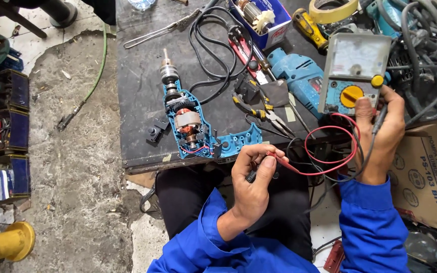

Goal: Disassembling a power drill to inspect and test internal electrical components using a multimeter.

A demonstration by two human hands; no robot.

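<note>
My left hand (253,178) pinches a red test probe (283,163) and a small black part below the bench edge. Its red lead (330,151) loops toward the analog multimeter (354,73). My right hand (380,131) holds a black probe and the meter's lower edge, thumb near the yellow dial (351,95). An opened blue electric drill (190,119) lies on the dark benchtop (137,91), with its armature, chuck and wires exposed. It sits just left of my left hand.
Pliers (264,108), a second blue drill body (297,73), a black cord (213,40), a box with an armature (261,20), a tape roll (332,10) and tangled cables (423,45) crowd the bench. A cardboard box (431,177) stands right; boxes (6,131) line the concrete floor at left.
</note>
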